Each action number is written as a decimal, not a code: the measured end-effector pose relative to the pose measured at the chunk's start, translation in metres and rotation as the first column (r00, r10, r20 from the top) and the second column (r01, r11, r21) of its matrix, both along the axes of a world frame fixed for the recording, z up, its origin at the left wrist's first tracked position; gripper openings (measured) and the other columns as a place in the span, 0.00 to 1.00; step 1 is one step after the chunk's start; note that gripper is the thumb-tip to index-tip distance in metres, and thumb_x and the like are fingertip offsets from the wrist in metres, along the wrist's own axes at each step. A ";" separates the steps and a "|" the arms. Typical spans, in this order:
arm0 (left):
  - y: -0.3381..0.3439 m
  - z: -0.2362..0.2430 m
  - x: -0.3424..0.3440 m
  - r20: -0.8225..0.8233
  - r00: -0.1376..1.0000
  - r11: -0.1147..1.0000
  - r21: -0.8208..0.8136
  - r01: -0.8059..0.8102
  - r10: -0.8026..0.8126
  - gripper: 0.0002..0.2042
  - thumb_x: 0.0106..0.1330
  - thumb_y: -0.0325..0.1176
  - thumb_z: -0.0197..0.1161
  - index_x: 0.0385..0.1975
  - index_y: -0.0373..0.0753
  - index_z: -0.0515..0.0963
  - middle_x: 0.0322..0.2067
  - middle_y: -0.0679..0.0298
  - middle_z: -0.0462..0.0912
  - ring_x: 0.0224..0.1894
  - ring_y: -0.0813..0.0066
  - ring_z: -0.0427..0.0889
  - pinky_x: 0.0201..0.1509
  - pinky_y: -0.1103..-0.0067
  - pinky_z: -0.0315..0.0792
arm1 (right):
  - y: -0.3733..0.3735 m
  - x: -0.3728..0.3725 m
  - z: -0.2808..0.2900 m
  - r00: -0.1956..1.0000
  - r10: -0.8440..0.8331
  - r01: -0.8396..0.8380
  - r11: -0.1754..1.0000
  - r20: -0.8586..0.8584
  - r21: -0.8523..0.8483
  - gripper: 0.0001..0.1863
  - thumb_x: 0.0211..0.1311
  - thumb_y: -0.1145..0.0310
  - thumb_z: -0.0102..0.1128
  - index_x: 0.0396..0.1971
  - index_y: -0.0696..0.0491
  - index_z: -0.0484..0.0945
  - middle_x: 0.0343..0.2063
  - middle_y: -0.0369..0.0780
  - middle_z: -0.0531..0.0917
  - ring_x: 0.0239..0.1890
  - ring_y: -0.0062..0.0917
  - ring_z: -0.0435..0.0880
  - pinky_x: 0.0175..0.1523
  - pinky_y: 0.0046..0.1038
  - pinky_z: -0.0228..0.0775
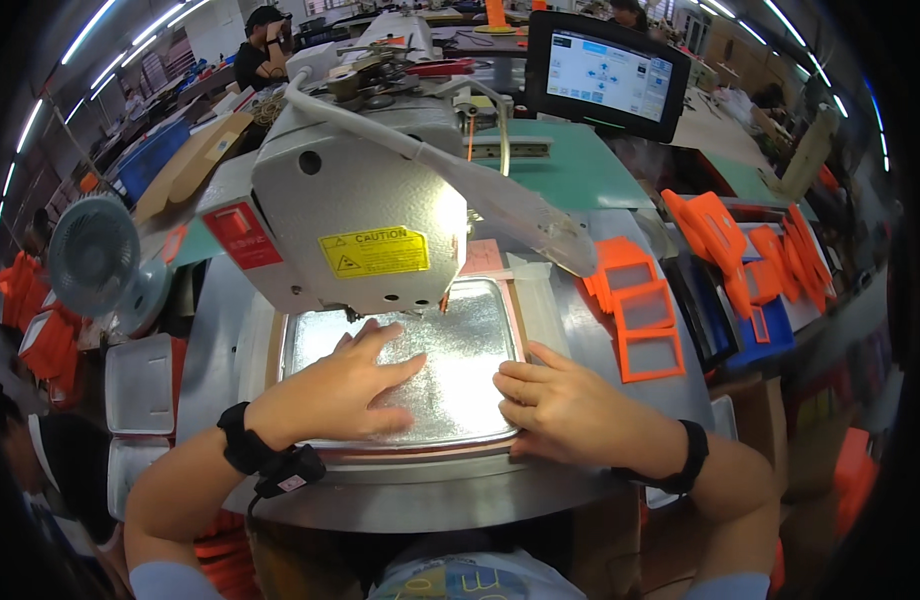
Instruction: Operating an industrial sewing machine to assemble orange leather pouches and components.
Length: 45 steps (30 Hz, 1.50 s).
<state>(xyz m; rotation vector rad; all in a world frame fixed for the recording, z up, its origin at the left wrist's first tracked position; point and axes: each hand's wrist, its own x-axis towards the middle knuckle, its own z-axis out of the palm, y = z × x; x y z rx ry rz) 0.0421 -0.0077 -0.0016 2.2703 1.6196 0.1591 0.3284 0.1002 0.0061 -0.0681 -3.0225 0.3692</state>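
Observation:
A silver foil-faced panel [450,370] with rounded corners lies flat under the head of a sewing machine [370,190], with a pinkish-brown border showing around its edge. My left hand [355,385] rests on the panel's left part, fingers spread and palm down, its fingertips close below the machine head. At the panel's right edge is my right hand [555,400], its fingers slightly bent and the index finger apart from the others. Its fingertips touch the rim; nothing shows gripped in it. The needle area is mostly hidden behind the machine head.
Orange frames [645,320] are piled right of the machine, beside a blue tray [765,335] with more orange pieces. At the left stand a fan [95,245] and silver panels [140,385]. A lit screen [608,75] stands behind. Another person [263,55] sits at the far left.

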 end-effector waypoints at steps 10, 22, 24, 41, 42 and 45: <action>0.003 0.021 0.018 -0.063 0.996 0.960 -0.269 -0.073 0.058 0.42 0.55 0.58 0.70 0.70 0.51 0.64 0.71 0.32 0.43 0.74 0.31 0.41 0.69 0.41 0.46 | 0.019 -0.001 -0.007 0.994 0.007 0.019 0.969 0.105 -0.247 0.10 0.50 0.70 0.68 0.25 0.58 0.75 0.42 0.42 0.78 0.58 0.36 0.74 0.57 0.35 0.71; 0.006 0.023 0.023 0.010 0.996 0.961 -0.264 -0.083 0.088 0.45 0.46 0.56 0.77 0.68 0.49 0.67 0.71 0.32 0.42 0.74 0.31 0.41 0.72 0.52 0.49 | 0.081 -0.021 -0.029 0.974 -0.210 0.193 0.965 -0.081 -0.177 0.11 0.56 0.68 0.60 0.29 0.63 0.79 0.34 0.48 0.79 0.41 0.44 0.81 0.48 0.41 0.75; 0.006 0.024 0.025 0.024 0.995 0.965 -0.247 -0.084 0.093 0.45 0.46 0.54 0.77 0.67 0.48 0.68 0.71 0.31 0.43 0.74 0.32 0.42 0.72 0.54 0.50 | 0.077 -0.019 -0.033 0.970 -0.192 0.174 0.976 -0.149 -0.131 0.14 0.53 0.65 0.63 0.28 0.63 0.79 0.35 0.48 0.79 0.42 0.43 0.80 0.45 0.41 0.74; -0.002 0.024 0.026 -0.036 0.994 0.957 -0.267 -0.111 0.105 0.43 0.53 0.59 0.70 0.70 0.54 0.64 0.71 0.30 0.39 0.73 0.28 0.35 0.68 0.38 0.43 | 0.042 -0.036 0.013 0.932 -0.181 0.177 0.983 0.314 0.042 0.42 0.32 0.52 0.79 0.40 0.75 0.78 0.56 0.66 0.70 0.45 0.48 0.78 0.51 0.36 0.76; -0.002 0.024 0.026 -0.048 0.995 0.956 -0.274 -0.102 0.092 0.42 0.54 0.59 0.70 0.70 0.55 0.63 0.71 0.29 0.38 0.73 0.27 0.34 0.69 0.39 0.42 | 0.042 -0.035 0.013 0.934 -0.174 0.155 0.984 0.311 0.086 0.45 0.32 0.51 0.79 0.43 0.77 0.76 0.56 0.67 0.69 0.44 0.47 0.79 0.52 0.36 0.75; -0.001 0.023 0.027 -0.072 0.994 0.950 -0.294 -0.103 0.086 0.40 0.55 0.59 0.69 0.69 0.60 0.64 0.70 0.28 0.37 0.72 0.23 0.33 0.66 0.35 0.44 | 0.033 -0.039 0.022 0.906 -0.221 0.148 0.964 0.361 0.219 0.54 0.30 0.49 0.78 0.50 0.81 0.69 0.58 0.69 0.67 0.48 0.47 0.79 0.58 0.35 0.72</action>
